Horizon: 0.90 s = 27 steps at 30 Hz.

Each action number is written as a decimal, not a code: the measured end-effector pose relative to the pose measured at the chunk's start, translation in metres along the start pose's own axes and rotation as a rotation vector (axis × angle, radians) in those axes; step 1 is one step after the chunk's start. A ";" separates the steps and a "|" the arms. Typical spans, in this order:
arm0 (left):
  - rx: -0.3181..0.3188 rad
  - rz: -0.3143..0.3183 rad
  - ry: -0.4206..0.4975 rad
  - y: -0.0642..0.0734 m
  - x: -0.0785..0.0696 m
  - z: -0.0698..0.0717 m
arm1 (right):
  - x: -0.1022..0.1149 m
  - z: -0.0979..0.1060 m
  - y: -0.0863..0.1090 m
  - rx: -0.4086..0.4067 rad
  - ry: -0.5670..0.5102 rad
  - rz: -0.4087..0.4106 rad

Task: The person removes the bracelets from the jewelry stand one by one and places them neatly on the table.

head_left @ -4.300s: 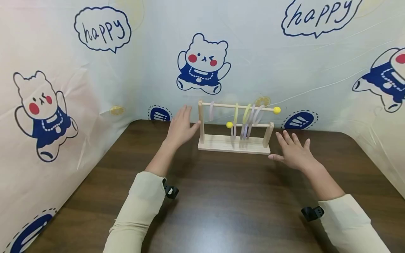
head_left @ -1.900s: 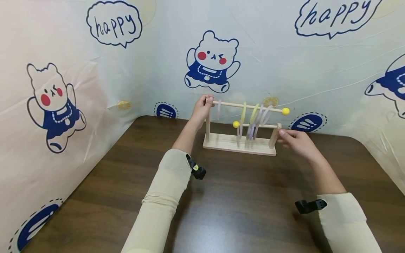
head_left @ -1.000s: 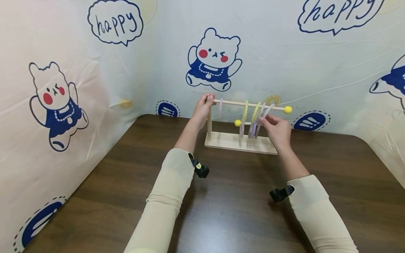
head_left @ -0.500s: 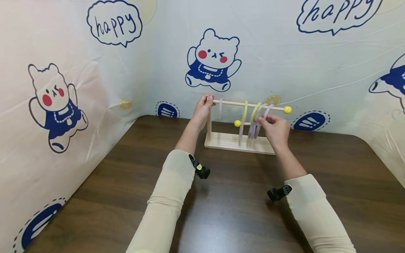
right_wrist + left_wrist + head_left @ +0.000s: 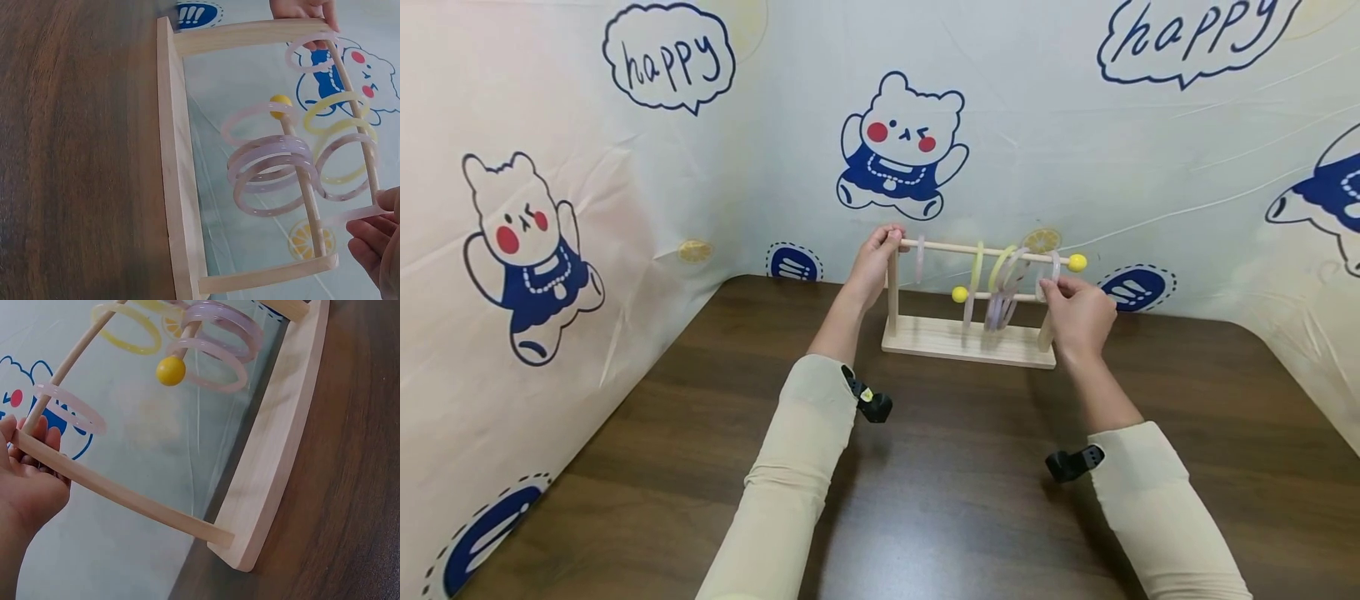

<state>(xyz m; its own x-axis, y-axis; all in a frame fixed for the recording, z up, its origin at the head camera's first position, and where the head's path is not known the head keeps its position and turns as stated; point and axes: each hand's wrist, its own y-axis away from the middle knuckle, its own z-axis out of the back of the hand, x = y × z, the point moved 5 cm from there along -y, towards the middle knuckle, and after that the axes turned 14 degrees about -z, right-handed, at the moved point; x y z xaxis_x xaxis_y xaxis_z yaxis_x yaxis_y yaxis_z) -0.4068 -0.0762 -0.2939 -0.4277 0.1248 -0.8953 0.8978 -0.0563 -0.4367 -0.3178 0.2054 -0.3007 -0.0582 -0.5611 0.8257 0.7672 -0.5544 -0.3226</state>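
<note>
A wooden bangle stand (image 5: 966, 343) with two rods stands on the table. My left hand (image 5: 874, 262) grips the top of its tall left post (image 5: 125, 490), fingers behind the wood. Near the yellow ball (image 5: 1077, 263) at the upper rod's end, my right hand (image 5: 1078, 317) pinches a pale bangle (image 5: 353, 214) that still encircles the rod. Two yellow bangles (image 5: 331, 109), a mauve-brown bangle (image 5: 342, 167) and, close to my left hand, a pale pink bangle (image 5: 72, 409) hang on that rod. Several pink and purple bangles (image 5: 269, 165) hang on the lower rod.
The dark wooden table (image 5: 917, 483) extends in front of the stand. Behind it rises a pale printed cloth (image 5: 760, 167) with bear drawings. Another yellow ball (image 5: 959, 294) caps the lower rod's left end. Wrist cameras (image 5: 1075, 462) sit at both cuffs.
Both hands came in to the stand; my left took hold of the tall post. My right hand went from the short post to the pale bangle and slid it rightward along the upper rod.
</note>
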 end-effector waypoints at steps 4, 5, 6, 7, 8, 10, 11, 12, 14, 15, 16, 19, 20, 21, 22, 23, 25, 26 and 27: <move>0.010 -0.018 -0.016 0.001 -0.001 -0.001 | -0.001 0.001 0.000 -0.005 -0.009 0.001; 0.011 -0.019 -0.020 0.001 -0.001 -0.001 | -0.001 0.001 0.001 -0.007 -0.012 0.002; 0.012 -0.020 -0.020 0.000 -0.001 -0.001 | -0.001 0.001 0.001 -0.009 -0.016 0.005; 0.012 -0.019 -0.020 0.000 0.000 -0.001 | -0.001 0.001 0.001 -0.009 -0.022 0.007; 0.013 -0.019 -0.020 0.000 0.000 -0.001 | -0.001 0.001 0.001 -0.010 -0.027 0.008; 0.014 -0.018 -0.015 0.000 0.000 -0.001 | 0.000 0.001 0.001 -0.014 -0.034 0.010; 0.014 -0.019 -0.011 0.000 0.000 -0.001 | 0.000 0.001 0.001 -0.016 -0.039 0.011; 0.014 -0.018 -0.010 0.000 0.000 -0.001 | 0.000 0.001 0.001 -0.020 -0.043 0.014; 0.018 -0.017 -0.016 0.000 -0.001 -0.001 | 0.000 0.001 0.001 -0.026 -0.047 0.016; 0.019 -0.016 -0.021 0.000 -0.001 -0.001 | 0.000 0.002 0.001 -0.030 -0.048 0.017; 0.019 -0.014 -0.024 0.000 -0.002 -0.001 | 0.001 0.002 0.001 -0.035 -0.050 0.020; 0.018 -0.009 -0.027 0.000 -0.001 -0.001 | 0.001 0.002 0.002 -0.052 -0.061 0.038; 0.016 -0.007 -0.027 0.000 -0.001 -0.001 | 0.001 0.003 0.002 -0.061 -0.068 0.049; 0.015 -0.009 -0.024 0.000 -0.001 -0.001 | 0.002 0.003 0.003 -0.072 -0.081 0.063; 0.014 -0.009 -0.024 0.000 -0.001 0.000 | 0.003 0.004 0.004 -0.086 -0.093 0.080; 0.015 -0.010 -0.021 -0.001 0.000 0.000 | 0.003 0.005 0.004 -0.098 -0.106 0.095; 0.016 -0.015 -0.017 -0.001 0.000 0.000 | 0.003 0.005 0.005 -0.122 -0.133 0.121; 0.016 -0.016 -0.016 -0.001 0.001 0.000 | 0.004 0.006 0.006 -0.131 -0.148 0.130; 0.016 -0.017 -0.014 -0.001 0.001 0.000 | 0.004 0.006 0.006 -0.141 -0.160 0.137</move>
<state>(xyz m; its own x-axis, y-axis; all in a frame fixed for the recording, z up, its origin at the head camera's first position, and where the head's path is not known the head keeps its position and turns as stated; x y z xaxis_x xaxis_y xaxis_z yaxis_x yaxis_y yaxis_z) -0.4082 -0.0761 -0.2940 -0.4442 0.1121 -0.8889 0.8888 -0.0700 -0.4529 -0.3095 0.2039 -0.2963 0.1507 -0.5391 0.8286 0.6636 -0.5662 -0.4890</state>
